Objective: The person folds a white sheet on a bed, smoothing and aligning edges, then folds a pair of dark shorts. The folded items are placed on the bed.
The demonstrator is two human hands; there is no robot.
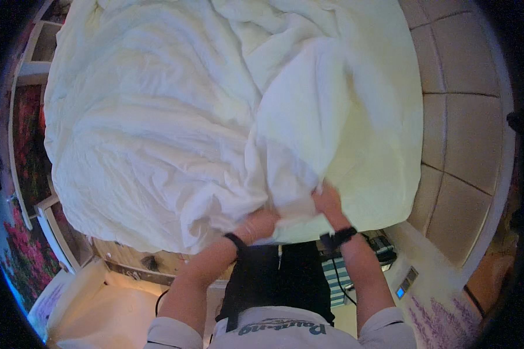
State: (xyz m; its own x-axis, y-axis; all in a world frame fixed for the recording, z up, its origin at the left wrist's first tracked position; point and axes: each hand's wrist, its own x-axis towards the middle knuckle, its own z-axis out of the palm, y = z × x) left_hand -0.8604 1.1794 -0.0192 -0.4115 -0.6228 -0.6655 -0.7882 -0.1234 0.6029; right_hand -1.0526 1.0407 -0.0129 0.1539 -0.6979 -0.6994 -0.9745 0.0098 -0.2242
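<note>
A rumpled white duvet (170,126) spreads over the bed, with deep folds across its middle and left. My left hand (262,223), with a black band at the wrist, is closed on the bunched duvet near the bed's front edge. To the right of it, my right hand (328,201) pinches a flatter edge of the same duvet. A black strap with a small dark block circles that wrist. Both hands look slightly blurred, and folds partly hide the left fingers. The pale sheet on the mattress (375,187) shows beyond my right hand.
A padded beige headboard (467,135) borders the bed at right. White-framed shelving (61,235) and a red floral panel (30,248) stand at left. Below the front edge are a wooden surface (113,252), a dark case (382,249) and a black cable (338,279).
</note>
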